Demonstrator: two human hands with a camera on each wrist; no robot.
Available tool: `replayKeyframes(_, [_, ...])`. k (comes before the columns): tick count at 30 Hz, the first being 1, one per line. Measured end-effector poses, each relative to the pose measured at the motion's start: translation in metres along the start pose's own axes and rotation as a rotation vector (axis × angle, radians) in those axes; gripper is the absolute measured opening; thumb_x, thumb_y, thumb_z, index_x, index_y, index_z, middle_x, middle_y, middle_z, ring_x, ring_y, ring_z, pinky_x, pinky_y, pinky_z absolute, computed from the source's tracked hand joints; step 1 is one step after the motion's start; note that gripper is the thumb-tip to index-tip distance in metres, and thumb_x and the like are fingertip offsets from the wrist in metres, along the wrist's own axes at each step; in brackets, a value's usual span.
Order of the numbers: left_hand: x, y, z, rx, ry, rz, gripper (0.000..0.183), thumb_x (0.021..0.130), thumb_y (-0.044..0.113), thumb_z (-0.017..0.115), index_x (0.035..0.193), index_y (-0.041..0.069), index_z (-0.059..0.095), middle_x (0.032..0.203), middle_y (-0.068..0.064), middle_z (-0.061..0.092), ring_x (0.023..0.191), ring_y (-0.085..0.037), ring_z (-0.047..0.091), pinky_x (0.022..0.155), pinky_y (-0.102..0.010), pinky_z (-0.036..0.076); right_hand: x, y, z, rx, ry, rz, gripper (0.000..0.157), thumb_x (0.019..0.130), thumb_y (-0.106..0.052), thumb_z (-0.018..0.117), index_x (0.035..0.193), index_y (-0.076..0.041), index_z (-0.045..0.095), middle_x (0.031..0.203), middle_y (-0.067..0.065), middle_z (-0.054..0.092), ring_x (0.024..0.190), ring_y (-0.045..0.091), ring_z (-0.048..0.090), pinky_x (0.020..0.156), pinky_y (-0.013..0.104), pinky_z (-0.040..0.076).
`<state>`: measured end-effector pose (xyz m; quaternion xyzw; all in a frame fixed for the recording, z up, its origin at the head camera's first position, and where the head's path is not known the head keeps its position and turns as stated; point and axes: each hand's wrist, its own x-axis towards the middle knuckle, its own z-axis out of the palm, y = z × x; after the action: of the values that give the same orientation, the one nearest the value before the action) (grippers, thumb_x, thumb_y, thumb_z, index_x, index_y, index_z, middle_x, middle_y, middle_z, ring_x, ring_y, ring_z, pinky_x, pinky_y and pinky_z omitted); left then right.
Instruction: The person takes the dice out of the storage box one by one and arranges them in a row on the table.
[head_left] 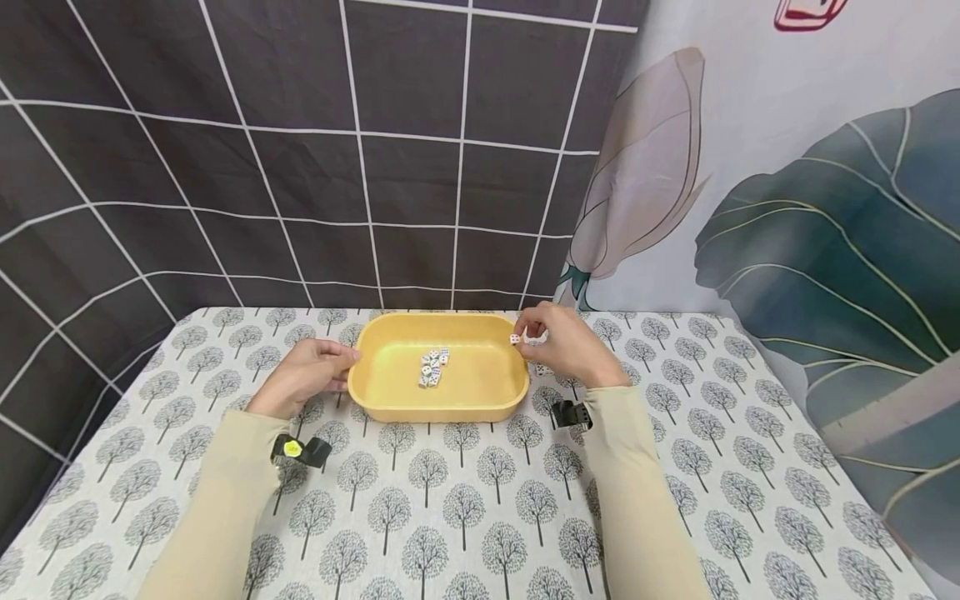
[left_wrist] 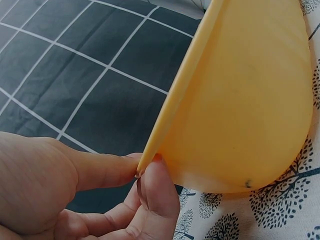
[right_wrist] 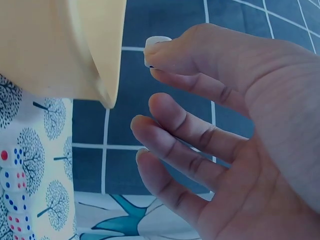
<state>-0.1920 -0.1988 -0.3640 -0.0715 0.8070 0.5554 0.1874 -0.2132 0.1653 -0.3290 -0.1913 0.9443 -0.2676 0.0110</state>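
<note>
A yellow oval basin (head_left: 438, 414) stands on the cloth-covered table, with several white dice (head_left: 431, 371) clustered on its floor. At the basin's left end my left hand (head_left: 311, 375) pinches the rim; the left wrist view shows thumb and fingers on either side of the yellow edge (left_wrist: 172, 95). My right hand (head_left: 566, 342) pinches a single white die (head_left: 515, 339) between thumb and forefinger, close by the basin's right rim. In the right wrist view, the other fingers (right_wrist: 165, 132) spread loosely below this die (right_wrist: 156, 47).
More dice with red and blue pips (right_wrist: 15, 190) lie in a row on the tree-patterned cloth (head_left: 465, 483), just right of the basin. A dark cloth with white grid lines (head_left: 300, 167) hangs behind the table, and a leaf-printed curtain (head_left: 840, 233) hangs at right.
</note>
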Motion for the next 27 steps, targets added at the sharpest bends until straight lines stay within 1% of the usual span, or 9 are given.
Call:
replayKeyframes(8, [0.001,0.000,0.000,-0.018,-0.002,0.002,0.039,0.105,0.017,0.056,0.133,-0.010,0.051,0.109,-0.011,0.066,0.082,-0.012,0.066,0.080,-0.025,0.064,-0.002,0.012,-0.006,0.011,0.022,-0.014,0.014,0.085,-0.010,0.077,0.098,-0.011,0.073,0.092,0.008,0.065,0.094,0.026,0.057,0.082,0.037,0.051])
replayKeyframes(14, [0.000,0.000,0.000,-0.022,-0.004,0.003,0.039,0.105,0.016,0.056,0.134,-0.010,0.051,0.109,-0.011,0.066,0.082,-0.011,0.066,0.079,-0.024,0.064,-0.006,0.021,-0.011,0.026,0.015,0.026,0.015,0.087,-0.011,0.075,0.102,-0.011,0.072,0.096,0.007,0.064,0.095,0.025,0.057,0.083,0.036,0.051])
replayKeyframes(20, [0.001,-0.001,0.000,-0.020,-0.003,0.001,0.038,0.105,0.016,0.056,0.134,-0.010,0.051,0.108,-0.010,0.067,0.081,-0.011,0.066,0.078,-0.024,0.064,-0.009,0.031,-0.015,0.033,0.025,0.045,0.014,0.087,-0.011,0.074,0.102,-0.011,0.072,0.096,0.007,0.065,0.094,0.024,0.059,0.084,0.036,0.052])
replayKeyframes(27, [0.001,-0.002,-0.001,-0.015,-0.007,0.003,0.039,0.105,0.017,0.056,0.133,-0.009,0.052,0.105,-0.009,0.067,0.081,-0.011,0.066,0.077,-0.024,0.064,-0.014,0.043,-0.019,0.023,0.035,0.094,0.015,0.089,-0.011,0.073,0.104,-0.010,0.072,0.096,0.008,0.066,0.094,0.024,0.060,0.081,0.033,0.052])
